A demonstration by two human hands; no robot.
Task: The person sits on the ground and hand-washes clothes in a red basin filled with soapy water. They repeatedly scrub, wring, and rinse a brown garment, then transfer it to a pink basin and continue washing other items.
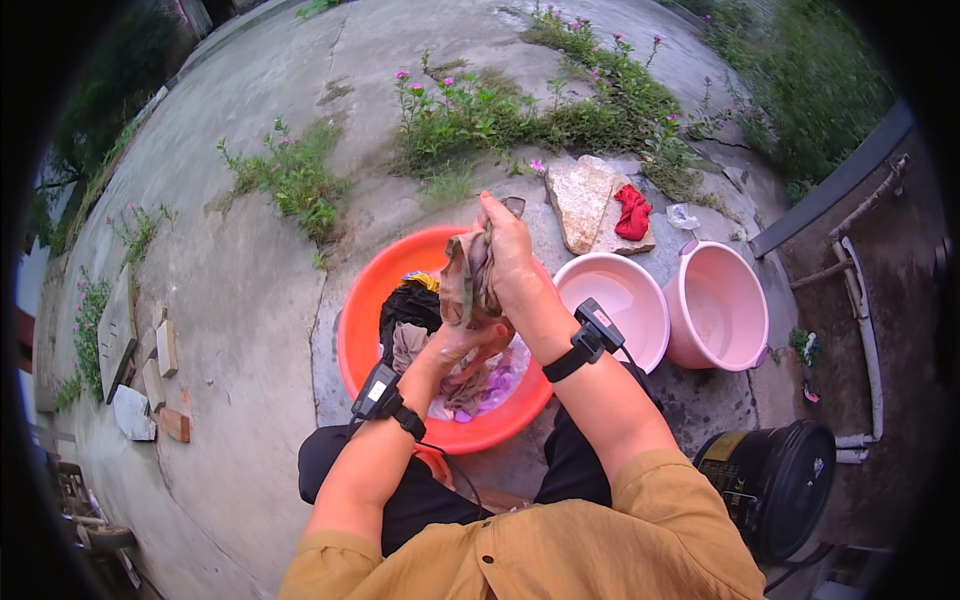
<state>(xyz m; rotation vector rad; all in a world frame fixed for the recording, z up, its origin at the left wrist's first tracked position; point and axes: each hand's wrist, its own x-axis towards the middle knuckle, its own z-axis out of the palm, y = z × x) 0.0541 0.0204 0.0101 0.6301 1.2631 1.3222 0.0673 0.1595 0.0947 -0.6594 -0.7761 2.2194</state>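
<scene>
Above a large orange plastic basin (361, 300), a wet brownish cloth garment (469, 274) is bunched between my hands. My right hand (511, 247) grips its upper part, the fist raised near the basin's far side. Lower down, my left hand (469, 341) holds the other end of the cloth, its fingers partly hidden. Inside the basin lie a black garment (409, 309), a bit of yellow cloth (424, 281), a greyish-pink cloth (407, 343) and a purple cloth (501, 386) among suds.
Right of the basin stand a pale pink basin (656, 315) holding water and a pink bucket (754, 319). Behind them, a red cloth (633, 212) rests on a stone slab (581, 202). A black lidded bucket (772, 480) is at lower right. Loose bricks (166, 349) lie left.
</scene>
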